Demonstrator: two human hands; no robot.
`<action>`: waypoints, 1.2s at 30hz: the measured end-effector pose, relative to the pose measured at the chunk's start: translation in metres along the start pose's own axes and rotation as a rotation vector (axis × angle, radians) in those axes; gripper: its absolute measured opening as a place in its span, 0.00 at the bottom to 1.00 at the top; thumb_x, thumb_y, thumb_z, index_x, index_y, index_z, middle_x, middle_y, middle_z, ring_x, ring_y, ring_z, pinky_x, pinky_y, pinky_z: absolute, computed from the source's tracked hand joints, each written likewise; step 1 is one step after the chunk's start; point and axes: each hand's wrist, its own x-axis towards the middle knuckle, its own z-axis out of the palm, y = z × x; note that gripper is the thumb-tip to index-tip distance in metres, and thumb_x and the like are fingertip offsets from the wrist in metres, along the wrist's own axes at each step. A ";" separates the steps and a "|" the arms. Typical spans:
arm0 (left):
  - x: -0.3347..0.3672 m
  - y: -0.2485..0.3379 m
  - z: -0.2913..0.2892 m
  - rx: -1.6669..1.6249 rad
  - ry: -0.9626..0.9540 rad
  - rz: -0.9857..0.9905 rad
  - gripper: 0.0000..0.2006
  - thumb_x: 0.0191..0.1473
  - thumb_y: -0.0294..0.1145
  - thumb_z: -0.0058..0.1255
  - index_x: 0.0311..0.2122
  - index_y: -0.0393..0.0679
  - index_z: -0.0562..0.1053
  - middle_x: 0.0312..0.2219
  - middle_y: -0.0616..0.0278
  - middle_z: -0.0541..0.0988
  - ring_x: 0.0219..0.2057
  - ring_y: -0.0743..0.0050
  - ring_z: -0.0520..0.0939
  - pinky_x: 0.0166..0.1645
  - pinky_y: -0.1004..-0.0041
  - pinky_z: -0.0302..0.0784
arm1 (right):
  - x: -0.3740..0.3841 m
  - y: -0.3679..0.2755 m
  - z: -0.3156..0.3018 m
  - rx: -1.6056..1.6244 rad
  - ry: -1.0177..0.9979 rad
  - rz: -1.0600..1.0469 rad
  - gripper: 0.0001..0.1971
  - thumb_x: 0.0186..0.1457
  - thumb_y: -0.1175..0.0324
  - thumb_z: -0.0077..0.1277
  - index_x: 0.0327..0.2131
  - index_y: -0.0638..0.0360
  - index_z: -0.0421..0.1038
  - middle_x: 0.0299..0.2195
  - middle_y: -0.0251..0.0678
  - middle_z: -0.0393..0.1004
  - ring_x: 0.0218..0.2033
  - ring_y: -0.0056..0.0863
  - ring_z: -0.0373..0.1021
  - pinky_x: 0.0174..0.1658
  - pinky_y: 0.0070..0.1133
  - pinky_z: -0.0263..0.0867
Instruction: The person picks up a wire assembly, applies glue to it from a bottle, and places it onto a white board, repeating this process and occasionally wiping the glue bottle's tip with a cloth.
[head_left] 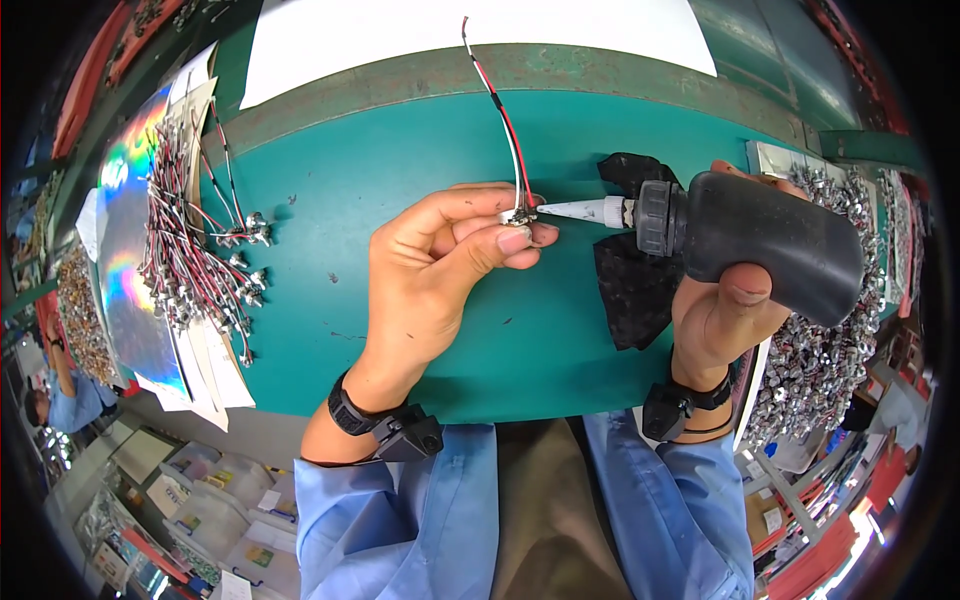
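The green work surface [540,375] spans the middle of the frame, with small dark specks on its left half. A white sheet [480,25] lies across the upper centre. Blue sleeves [395,520] enter from the lower edge. A dense heap of small metallic parts [815,385] occupies the right side of the frame. At the left, a bundle of wired components [185,235], with red, black and white leads and metal ends, is spread partly over a shiny silver sheet [125,330] and partly over the green surface. The left hand [425,265], at centre, is closed to a pinch, thumb against fingertips, and has hold of one wired component [521,215]. The black bottle [780,245], right of centre, lies on its side in the air, base toward the right and nozzle toward the left. The right hand [725,310] is curled around the bottle, thumb on the near side and fingers partly hidden behind it. A crumpled black cloth [630,290] shows behind and below the nozzle. A black strapped device [405,430] is worn on the left wrist; a similar unit [675,410] is on the right. The held component sits at the centre of the frame, its leads rising toward the top edge. The white tapered nozzle [585,210] ends right at the component; whether its tip makes contact cannot be determined.
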 end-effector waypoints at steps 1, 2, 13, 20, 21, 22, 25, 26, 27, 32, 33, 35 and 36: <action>0.000 0.000 0.001 -0.003 0.001 -0.002 0.09 0.46 0.17 0.43 0.36 0.31 0.67 0.30 0.53 0.74 0.33 0.64 0.77 0.34 0.77 0.75 | 0.001 0.000 -0.001 0.007 -0.006 -0.009 0.32 0.42 0.54 0.52 0.45 0.66 0.54 0.40 0.42 0.62 0.41 0.36 0.63 0.48 0.33 0.58; 0.000 0.000 0.001 -0.006 0.002 -0.003 0.09 0.46 0.17 0.43 0.36 0.31 0.67 0.30 0.53 0.73 0.33 0.64 0.77 0.34 0.77 0.75 | 0.002 0.001 -0.001 0.007 -0.006 -0.010 0.32 0.42 0.54 0.52 0.45 0.66 0.54 0.40 0.42 0.62 0.41 0.36 0.63 0.48 0.33 0.58; -0.007 0.003 -0.009 0.060 0.018 0.096 0.09 0.44 0.14 0.44 0.34 0.31 0.68 0.32 0.55 0.72 0.32 0.67 0.76 0.34 0.79 0.74 | 0.011 -0.003 -0.004 -0.004 0.187 -0.024 0.29 0.46 0.53 0.47 0.44 0.66 0.54 0.42 0.43 0.62 0.43 0.36 0.61 0.50 0.32 0.54; -0.008 0.003 -0.014 0.126 0.026 0.127 0.09 0.42 0.12 0.45 0.32 0.31 0.69 0.33 0.57 0.70 0.29 0.73 0.76 0.33 0.80 0.74 | -0.009 -0.007 0.013 0.081 0.076 0.012 0.31 0.46 0.50 0.46 0.46 0.65 0.53 0.43 0.42 0.61 0.44 0.38 0.61 0.50 0.31 0.54; -0.008 0.003 -0.014 0.129 0.030 0.130 0.09 0.42 0.12 0.45 0.32 0.31 0.69 0.33 0.57 0.70 0.29 0.73 0.76 0.33 0.80 0.74 | -0.010 -0.006 0.015 0.033 0.067 -0.006 0.32 0.45 0.49 0.46 0.46 0.65 0.53 0.43 0.42 0.61 0.44 0.38 0.61 0.49 0.31 0.54; -0.009 0.002 -0.014 0.133 0.033 0.133 0.09 0.42 0.12 0.45 0.32 0.31 0.69 0.33 0.56 0.70 0.29 0.74 0.75 0.33 0.80 0.74 | -0.011 -0.005 0.015 0.032 0.067 -0.005 0.32 0.45 0.49 0.46 0.46 0.65 0.53 0.43 0.42 0.61 0.44 0.38 0.61 0.49 0.31 0.54; -0.008 0.000 -0.014 0.143 0.029 0.143 0.09 0.42 0.12 0.45 0.33 0.31 0.69 0.33 0.56 0.70 0.29 0.74 0.75 0.34 0.81 0.75 | -0.012 -0.002 0.013 0.001 0.013 0.000 0.33 0.44 0.49 0.47 0.47 0.65 0.53 0.43 0.42 0.61 0.43 0.38 0.62 0.48 0.30 0.55; -0.008 0.000 -0.015 0.149 0.022 0.151 0.09 0.42 0.12 0.45 0.33 0.31 0.69 0.33 0.56 0.70 0.29 0.74 0.75 0.34 0.81 0.75 | -0.012 -0.002 0.013 0.000 0.014 -0.001 0.33 0.44 0.49 0.47 0.47 0.65 0.53 0.43 0.42 0.61 0.43 0.38 0.62 0.48 0.30 0.55; -0.008 0.000 -0.014 0.155 0.016 0.158 0.09 0.42 0.12 0.45 0.33 0.31 0.69 0.33 0.56 0.69 0.29 0.74 0.75 0.34 0.81 0.75 | -0.012 -0.001 0.013 -0.004 0.007 0.005 0.33 0.44 0.49 0.47 0.47 0.65 0.53 0.43 0.41 0.61 0.42 0.38 0.63 0.48 0.29 0.56; -0.008 0.002 -0.013 0.152 0.012 0.142 0.09 0.42 0.12 0.45 0.33 0.31 0.69 0.33 0.56 0.69 0.30 0.74 0.75 0.35 0.81 0.75 | -0.011 -0.002 0.016 -0.035 0.003 -0.011 0.34 0.43 0.49 0.48 0.46 0.65 0.53 0.43 0.40 0.61 0.42 0.38 0.63 0.48 0.29 0.57; -0.008 0.002 -0.013 0.151 0.011 0.140 0.09 0.42 0.12 0.45 0.33 0.31 0.69 0.33 0.56 0.69 0.30 0.74 0.75 0.35 0.81 0.75 | -0.011 -0.003 0.016 -0.048 0.007 -0.025 0.34 0.43 0.49 0.48 0.46 0.65 0.53 0.43 0.40 0.61 0.42 0.38 0.63 0.48 0.29 0.57; -0.008 0.002 -0.012 0.149 0.009 0.135 0.09 0.42 0.12 0.45 0.33 0.31 0.69 0.33 0.56 0.69 0.30 0.74 0.75 0.35 0.81 0.75 | -0.010 -0.003 0.017 -0.047 0.015 -0.030 0.34 0.43 0.49 0.48 0.46 0.65 0.53 0.42 0.41 0.61 0.42 0.38 0.63 0.47 0.29 0.57; -0.008 0.002 -0.012 0.149 0.008 0.135 0.09 0.42 0.12 0.45 0.33 0.31 0.69 0.33 0.56 0.69 0.30 0.74 0.75 0.35 0.81 0.75 | -0.010 -0.004 0.017 -0.046 0.022 -0.035 0.34 0.43 0.49 0.49 0.46 0.66 0.53 0.42 0.41 0.62 0.42 0.38 0.63 0.47 0.29 0.57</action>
